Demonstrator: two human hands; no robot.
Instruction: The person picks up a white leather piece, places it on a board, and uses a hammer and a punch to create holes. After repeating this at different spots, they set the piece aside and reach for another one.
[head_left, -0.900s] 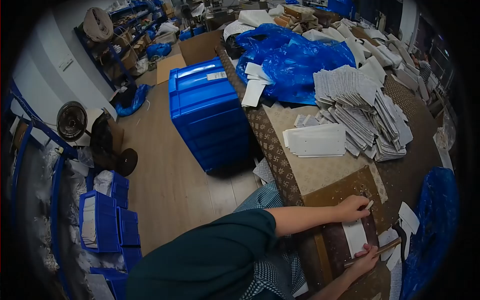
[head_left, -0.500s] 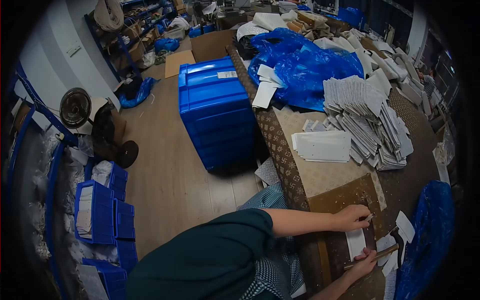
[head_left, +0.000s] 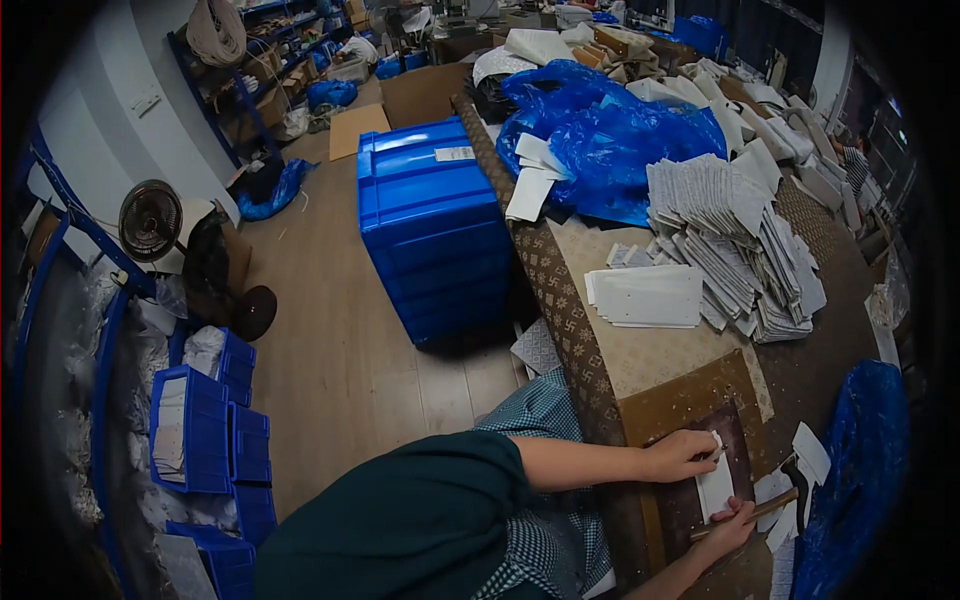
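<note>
- Fan (head_left: 150, 220): upright, far to the left of both hands' fingers.
- Small bins (head_left: 187, 428): blue, stacked far left of the fingers; one holds pale pieces on edge.
- Big box (head_left: 432, 235): blue, with a white label on top, well apart from the fingers, beyond them and to the left.
- Blue plastic (head_left: 615, 130): crumpled on the table, far beyond the left hand's fingers.
- White stack (head_left: 648, 297): flat pieces with small holes, beyond the left hand's fingers and nearer to them than the blue plastic.
- Left hand (head_left: 682, 457): fingers bent and close together, tips at the far end of the strip; whether they pinch anything small, I cannot tell.
- Strip (head_left: 714, 488): white, lying flat on a dark red board (head_left: 738, 445), between the fingertips of the two hands.
- Right hand (head_left: 728, 530): fingers closed around the hammer's handle, near the strip's near end.
- Pile (head_left: 735, 235): many grey-white pieces leaning in layers, beyond the left hand's fingers and slightly right.
- Hammer (head_left: 773, 505): wooden handle in the right hand's fingers, dark head out to their right.
- Blue sheet (head_left: 855, 480): bunched, right of the hammer's head and apart from the fingers.
</note>
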